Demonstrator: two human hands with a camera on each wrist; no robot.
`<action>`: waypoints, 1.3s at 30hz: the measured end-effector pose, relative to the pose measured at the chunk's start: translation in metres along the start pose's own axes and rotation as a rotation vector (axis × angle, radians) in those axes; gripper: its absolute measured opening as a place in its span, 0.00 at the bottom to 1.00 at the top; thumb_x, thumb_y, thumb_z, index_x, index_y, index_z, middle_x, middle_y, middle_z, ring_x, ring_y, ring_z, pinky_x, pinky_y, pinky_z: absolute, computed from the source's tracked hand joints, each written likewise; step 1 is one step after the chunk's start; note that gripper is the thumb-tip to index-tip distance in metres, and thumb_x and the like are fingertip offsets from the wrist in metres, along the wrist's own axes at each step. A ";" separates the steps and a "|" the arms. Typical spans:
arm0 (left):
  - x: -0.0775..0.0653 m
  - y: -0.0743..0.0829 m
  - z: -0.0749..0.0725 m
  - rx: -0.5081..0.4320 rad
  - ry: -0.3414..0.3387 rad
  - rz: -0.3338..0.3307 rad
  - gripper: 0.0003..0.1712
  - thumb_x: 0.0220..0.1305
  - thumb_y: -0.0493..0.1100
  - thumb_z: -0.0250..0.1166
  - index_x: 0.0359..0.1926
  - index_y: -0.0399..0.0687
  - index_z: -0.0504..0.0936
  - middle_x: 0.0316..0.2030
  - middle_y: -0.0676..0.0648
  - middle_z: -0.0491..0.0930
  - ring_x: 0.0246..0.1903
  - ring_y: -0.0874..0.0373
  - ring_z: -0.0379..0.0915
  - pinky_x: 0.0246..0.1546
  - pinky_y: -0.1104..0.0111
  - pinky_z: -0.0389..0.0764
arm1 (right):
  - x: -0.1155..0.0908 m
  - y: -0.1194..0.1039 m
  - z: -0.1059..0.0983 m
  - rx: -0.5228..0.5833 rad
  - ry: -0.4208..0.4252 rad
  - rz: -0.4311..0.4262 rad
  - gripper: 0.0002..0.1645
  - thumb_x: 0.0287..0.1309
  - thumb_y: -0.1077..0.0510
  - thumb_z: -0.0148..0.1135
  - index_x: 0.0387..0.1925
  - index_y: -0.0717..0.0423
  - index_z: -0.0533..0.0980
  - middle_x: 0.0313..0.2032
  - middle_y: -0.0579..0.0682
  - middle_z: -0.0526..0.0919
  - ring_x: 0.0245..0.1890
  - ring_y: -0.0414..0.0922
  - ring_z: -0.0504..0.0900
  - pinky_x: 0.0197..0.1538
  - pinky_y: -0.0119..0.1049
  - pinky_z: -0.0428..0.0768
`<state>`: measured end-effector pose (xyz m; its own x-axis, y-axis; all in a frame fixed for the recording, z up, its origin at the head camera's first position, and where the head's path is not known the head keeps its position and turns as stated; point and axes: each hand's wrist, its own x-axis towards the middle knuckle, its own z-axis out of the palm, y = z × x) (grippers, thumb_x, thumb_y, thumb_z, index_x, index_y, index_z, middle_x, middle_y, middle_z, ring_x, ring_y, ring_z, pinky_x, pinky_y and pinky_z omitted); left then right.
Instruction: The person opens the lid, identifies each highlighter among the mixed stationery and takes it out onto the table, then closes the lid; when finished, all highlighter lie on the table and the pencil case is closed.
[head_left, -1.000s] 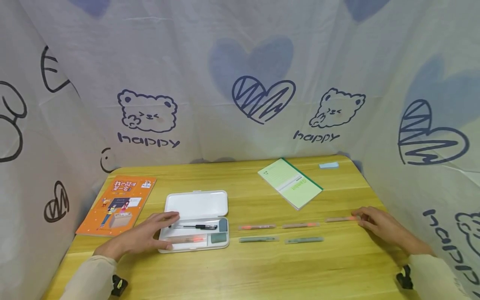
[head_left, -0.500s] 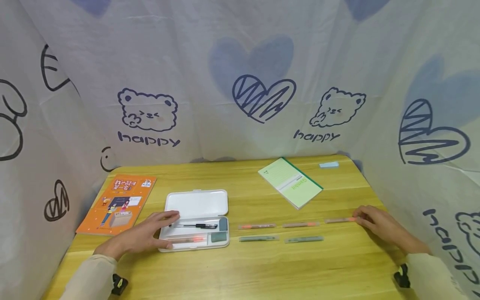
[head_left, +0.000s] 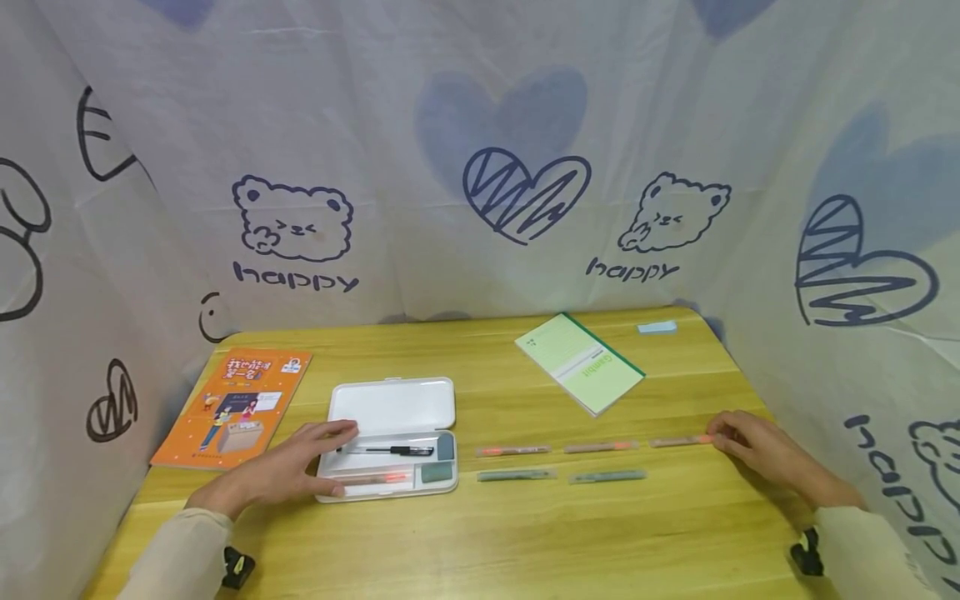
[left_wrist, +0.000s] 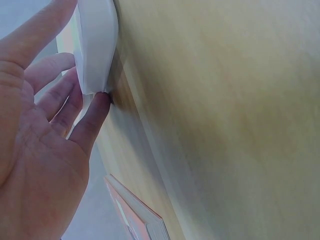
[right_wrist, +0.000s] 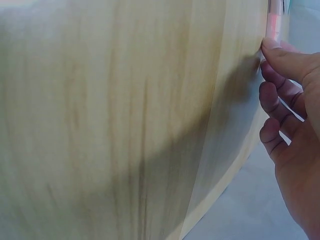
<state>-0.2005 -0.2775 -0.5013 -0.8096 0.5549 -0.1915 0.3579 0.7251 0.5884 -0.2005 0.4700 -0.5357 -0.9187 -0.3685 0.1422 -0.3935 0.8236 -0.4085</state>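
Observation:
An open white pencil case [head_left: 392, 406] lies left of the middle in the head view. Inside are a black pen [head_left: 411, 451], a brown pen with an orange-red end [head_left: 375, 479] and greenish blocks [head_left: 437, 472]. My left hand [head_left: 281, 467] holds the case by its left end, thumb at the near edge and fingers toward the hinge. At the right, my right hand [head_left: 765, 454] pinches the orange-red end of another brown pen [head_left: 675, 442] between thumb and fingers. That pen lies on the table, in line with two similar pens [head_left: 513, 451]; its pinched tip is hidden.
Two green pens [head_left: 517, 475] lie just nearer than the brown row. Farther back are a light green notebook [head_left: 581, 364] and a small pale blue piece [head_left: 657, 327]. An orange book [head_left: 232, 408] lies at the left edge. Printed cloth [head_left: 420, 275] surrounds the wooden table [head_left: 525, 542].
My right fingers have closed in on the pen's end, and that pen has shifted very slightly toward me. My left hand and the case stay in place.

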 end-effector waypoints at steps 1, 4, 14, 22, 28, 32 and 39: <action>0.000 0.000 0.000 0.001 0.000 0.001 0.54 0.67 0.62 0.76 0.84 0.42 0.64 0.84 0.34 0.57 0.81 0.25 0.49 0.76 0.26 0.59 | 0.000 0.000 0.000 0.004 -0.001 -0.002 0.07 0.69 0.66 0.71 0.43 0.51 0.84 0.33 0.34 0.81 0.31 0.26 0.70 0.32 0.30 0.74; 0.000 0.001 0.000 -0.003 -0.001 0.001 0.54 0.67 0.62 0.76 0.84 0.43 0.64 0.85 0.34 0.57 0.81 0.25 0.49 0.76 0.26 0.59 | -0.001 -0.001 0.000 0.011 -0.004 -0.004 0.07 0.69 0.67 0.71 0.43 0.52 0.84 0.32 0.35 0.81 0.30 0.26 0.70 0.31 0.30 0.74; 0.000 0.001 0.000 0.002 0.000 0.004 0.54 0.67 0.61 0.76 0.84 0.42 0.64 0.85 0.34 0.57 0.81 0.25 0.49 0.77 0.27 0.59 | -0.002 -0.001 -0.001 0.013 -0.011 0.019 0.07 0.68 0.67 0.72 0.43 0.54 0.84 0.33 0.36 0.80 0.31 0.27 0.70 0.32 0.30 0.74; 0.000 -0.001 0.000 -0.001 0.003 -0.004 0.55 0.67 0.61 0.76 0.84 0.42 0.64 0.85 0.34 0.56 0.82 0.25 0.48 0.77 0.26 0.57 | -0.004 -0.003 -0.007 -0.004 -0.070 0.067 0.15 0.70 0.62 0.73 0.55 0.62 0.84 0.34 0.39 0.80 0.32 0.28 0.71 0.32 0.31 0.74; 0.000 0.000 -0.001 -0.008 -0.003 -0.016 0.54 0.67 0.61 0.76 0.84 0.43 0.64 0.85 0.35 0.56 0.82 0.26 0.49 0.77 0.27 0.58 | 0.001 -0.015 -0.019 -0.006 -0.032 0.115 0.24 0.70 0.55 0.74 0.61 0.64 0.82 0.36 0.42 0.82 0.33 0.29 0.73 0.34 0.31 0.77; 0.000 0.001 -0.001 -0.014 -0.006 -0.009 0.54 0.67 0.60 0.77 0.84 0.43 0.65 0.85 0.35 0.57 0.82 0.26 0.49 0.77 0.27 0.59 | 0.018 -0.038 -0.028 -0.058 0.014 0.118 0.26 0.73 0.52 0.71 0.64 0.61 0.81 0.40 0.45 0.84 0.35 0.33 0.76 0.35 0.33 0.77; 0.001 -0.001 -0.001 -0.021 -0.012 -0.013 0.54 0.67 0.61 0.76 0.84 0.44 0.64 0.85 0.35 0.56 0.82 0.26 0.48 0.77 0.27 0.59 | 0.062 -0.106 -0.029 -0.120 0.069 0.028 0.23 0.74 0.48 0.70 0.63 0.55 0.83 0.43 0.45 0.86 0.39 0.39 0.78 0.40 0.39 0.77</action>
<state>-0.2018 -0.2779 -0.5013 -0.8084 0.5505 -0.2086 0.3375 0.7237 0.6020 -0.2164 0.3722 -0.4570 -0.9280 -0.3170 0.1957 -0.3647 0.8806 -0.3026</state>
